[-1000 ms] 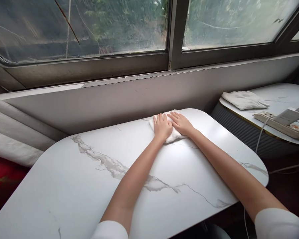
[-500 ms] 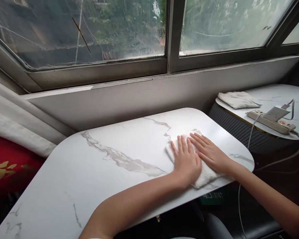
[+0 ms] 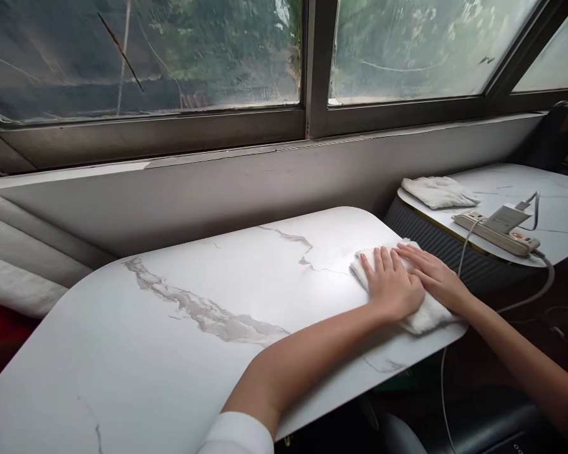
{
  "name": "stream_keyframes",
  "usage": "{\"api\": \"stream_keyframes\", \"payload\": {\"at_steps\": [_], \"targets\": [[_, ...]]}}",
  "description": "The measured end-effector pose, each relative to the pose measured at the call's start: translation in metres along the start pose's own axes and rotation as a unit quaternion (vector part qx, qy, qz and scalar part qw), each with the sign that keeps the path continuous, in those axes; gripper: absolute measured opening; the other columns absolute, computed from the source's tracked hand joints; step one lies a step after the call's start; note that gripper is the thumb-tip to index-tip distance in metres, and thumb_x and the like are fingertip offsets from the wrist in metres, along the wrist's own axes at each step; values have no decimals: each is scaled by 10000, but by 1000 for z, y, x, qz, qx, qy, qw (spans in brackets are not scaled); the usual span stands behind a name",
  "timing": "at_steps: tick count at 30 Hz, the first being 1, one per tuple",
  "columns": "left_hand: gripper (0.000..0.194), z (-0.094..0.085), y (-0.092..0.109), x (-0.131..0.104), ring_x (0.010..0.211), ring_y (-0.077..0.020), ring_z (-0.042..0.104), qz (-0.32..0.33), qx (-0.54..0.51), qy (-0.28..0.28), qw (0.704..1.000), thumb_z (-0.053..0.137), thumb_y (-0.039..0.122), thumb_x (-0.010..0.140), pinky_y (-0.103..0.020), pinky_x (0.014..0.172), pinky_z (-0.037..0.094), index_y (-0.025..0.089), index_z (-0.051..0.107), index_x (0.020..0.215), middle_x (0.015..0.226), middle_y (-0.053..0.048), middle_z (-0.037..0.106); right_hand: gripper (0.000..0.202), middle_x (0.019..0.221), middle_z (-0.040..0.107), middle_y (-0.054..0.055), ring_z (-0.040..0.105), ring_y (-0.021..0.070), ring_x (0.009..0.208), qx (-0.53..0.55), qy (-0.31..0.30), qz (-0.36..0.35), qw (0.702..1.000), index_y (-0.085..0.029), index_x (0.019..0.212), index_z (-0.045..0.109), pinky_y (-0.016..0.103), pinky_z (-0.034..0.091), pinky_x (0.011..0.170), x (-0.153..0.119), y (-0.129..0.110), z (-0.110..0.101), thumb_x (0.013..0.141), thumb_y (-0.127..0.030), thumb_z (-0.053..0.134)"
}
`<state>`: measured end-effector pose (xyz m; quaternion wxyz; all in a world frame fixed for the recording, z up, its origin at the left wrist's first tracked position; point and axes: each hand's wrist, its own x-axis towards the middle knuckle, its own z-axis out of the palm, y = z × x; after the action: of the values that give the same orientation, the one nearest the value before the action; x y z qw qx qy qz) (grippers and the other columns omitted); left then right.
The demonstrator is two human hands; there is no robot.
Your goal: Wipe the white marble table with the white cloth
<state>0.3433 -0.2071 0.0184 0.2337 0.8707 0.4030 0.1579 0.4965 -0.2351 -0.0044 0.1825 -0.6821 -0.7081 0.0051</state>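
Observation:
A folded white cloth (image 3: 428,312) lies on the white marble-patterned table (image 3: 227,277), close to its right end. My left hand (image 3: 392,285) rests flat on the cloth, fingers stretched out and pointing away from me. Beside it, touching it, my right hand (image 3: 433,277) also lies flat on the cloth with its fingers extended. Both palms press down on the cloth, whose near right part shows below my hands.
A second table (image 3: 558,189) at the right holds another white cloth (image 3: 439,191) and a power strip (image 3: 497,233) with a plugged-in charger (image 3: 507,218). Its cable hangs between the tables. A low wall and window (image 3: 227,57) run behind; a pale curtain (image 3: 19,271) hangs left.
Both hands and the cloth under them have slid right along the table, toward its right end. The view has shifted slightly to the right.

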Motion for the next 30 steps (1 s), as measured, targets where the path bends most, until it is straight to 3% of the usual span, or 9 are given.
{"api": "stream_keyframes", "payload": {"at_steps": [4, 9, 13, 16, 20, 24, 30], "targets": [[578, -8, -29, 46, 1418, -195, 154, -30, 8, 46, 998, 191, 296, 919, -463, 1161, 17, 53, 280, 1435, 1521, -99, 262, 494, 1411, 466, 18, 381, 213, 1325, -8, 19, 13, 1000, -252, 1319, 507, 446, 309, 1089, 57, -4, 10, 880, -302, 285], [547, -24, -74, 95, 1393, -200, 235, -34, 58, 100, 993, 182, 274, 931, -448, 1164, 47, 60, 355, 1403, 1489, -94, 338, 487, 1397, 483, 35, 399, 205, 1312, -18, 22, 6, 1000, -210, 1305, 530, 402, 312, 1090, 129, -14, 30, 882, -266, 295], [531, -40, -102, 115, 1388, -199, 248, -53, 93, 107, 988, 196, 259, 938, -434, 1163, 66, 60, 351, 1405, 1484, -109, 345, 489, 1392, 489, 49, 410, 219, 1302, -19, 29, -5, 999, -189, 1306, 531, 405, 322, 1078, 171, -22, 46, 867, -234, 319], [525, -47, -113, 119, 1387, -204, 251, -61, 108, 112, 986, 198, 256, 940, -433, 1162, 78, 65, 352, 1404, 1482, -119, 347, 483, 1389, 493, 44, 418, 224, 1295, -18, 33, -20, 999, -205, 1297, 538, 423, 329, 1070, 185, -27, 54, 860, -230, 334], [529, -48, -115, 112, 1392, -215, 238, -65, 117, 123, 983, 223, 260, 932, -433, 1163, 75, 62, 350, 1406, 1488, -124, 334, 487, 1415, 460, 47, 377, 218, 1324, -26, 21, -32, 999, -206, 1326, 504, 466, 258, 1103, 180, -31, 53, 883, -250, 307], [537, -45, -107, 94, 1400, -212, 218, -65, 122, 116, 984, 230, 261, 925, -433, 1164, 65, 66, 338, 1414, 1494, -120, 321, 493, 1429, 438, 66, 347, 215, 1343, -38, 16, -38, 998, -173, 1342, 486, 442, 263, 1111, 155, -39, 47, 902, -266, 284], [539, -43, -89, 32, 1405, -227, 201, -21, 120, 82, 989, 218, 283, 940, -462, 1162, 54, 74, 310, 1428, 1503, -123, 300, 503, 1433, 430, 82, 345, 226, 1344, -60, 30, -21, 998, -148, 1353, 472, 436, 293, 1104, 85, -69, 36, 909, -253, 262]]}}
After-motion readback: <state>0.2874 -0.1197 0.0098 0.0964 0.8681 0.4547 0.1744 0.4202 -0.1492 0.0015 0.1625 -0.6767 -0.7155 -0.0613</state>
